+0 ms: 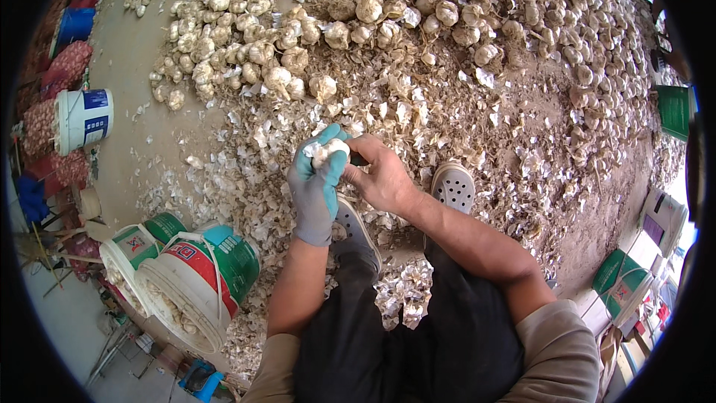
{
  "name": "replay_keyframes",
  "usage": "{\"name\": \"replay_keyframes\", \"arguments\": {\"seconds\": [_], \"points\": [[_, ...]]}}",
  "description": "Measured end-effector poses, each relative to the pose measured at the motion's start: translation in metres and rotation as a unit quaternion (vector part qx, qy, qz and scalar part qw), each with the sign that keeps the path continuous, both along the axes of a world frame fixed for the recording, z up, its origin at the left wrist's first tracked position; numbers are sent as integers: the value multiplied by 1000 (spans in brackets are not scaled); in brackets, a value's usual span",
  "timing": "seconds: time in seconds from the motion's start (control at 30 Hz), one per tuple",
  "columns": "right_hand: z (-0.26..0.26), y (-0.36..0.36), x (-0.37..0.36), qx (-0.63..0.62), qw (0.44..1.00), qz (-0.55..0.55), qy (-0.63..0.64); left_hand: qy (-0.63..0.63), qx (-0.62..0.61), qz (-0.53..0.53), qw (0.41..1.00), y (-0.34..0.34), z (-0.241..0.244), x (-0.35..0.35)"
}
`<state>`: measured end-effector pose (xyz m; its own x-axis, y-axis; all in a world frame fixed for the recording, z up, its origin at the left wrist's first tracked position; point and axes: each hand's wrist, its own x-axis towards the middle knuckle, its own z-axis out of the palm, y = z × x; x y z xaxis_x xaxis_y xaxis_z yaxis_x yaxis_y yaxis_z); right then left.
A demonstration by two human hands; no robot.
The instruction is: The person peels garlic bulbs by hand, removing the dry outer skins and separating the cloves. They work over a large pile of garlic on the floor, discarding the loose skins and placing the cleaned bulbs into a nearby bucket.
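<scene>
My left hand (317, 184), in a grey and teal work glove, holds a whitish garlic bulb (334, 150) in front of my shoes. A loose flap of papery skin shows on the bulb's left side. Bare, my right hand (380, 174) meets the bulb from the right, thumb and forefinger at its edge; whether it grips the bulb or something small is hidden. Beneath both hands lies a litter of dry garlic skins (268, 140). Ahead of me, many garlic bulbs (369, 8) with roots are spread over the ground.
Plastic buckets of garlic (210, 277) stand at the lower left, and a white bucket (92, 120) stands farther left beside red mesh sacks (72, 61). More buckets (621, 282) are at the right. My grey clogs (454, 187) rest among the skins.
</scene>
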<state>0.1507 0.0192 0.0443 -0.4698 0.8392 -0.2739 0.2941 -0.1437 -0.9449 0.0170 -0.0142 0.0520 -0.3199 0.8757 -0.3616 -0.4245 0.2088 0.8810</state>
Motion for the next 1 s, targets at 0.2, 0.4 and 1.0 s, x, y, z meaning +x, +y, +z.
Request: {"name": "replay_keyframes", "arguments": {"seconds": [0.2, 0.4, 1.0], "points": [[-5, 3, -3, 176, 984, 3, -21, -179, -99, 57, 977, 13, -9, -18], [-4, 15, 6, 141, 988, 36, -43, -104, -50, -13, 993, -1, 0, -12], [-9, 12, 1, 367, 928, 58, -18, -87, -24, -49, 995, -17, -2, -14]]}}
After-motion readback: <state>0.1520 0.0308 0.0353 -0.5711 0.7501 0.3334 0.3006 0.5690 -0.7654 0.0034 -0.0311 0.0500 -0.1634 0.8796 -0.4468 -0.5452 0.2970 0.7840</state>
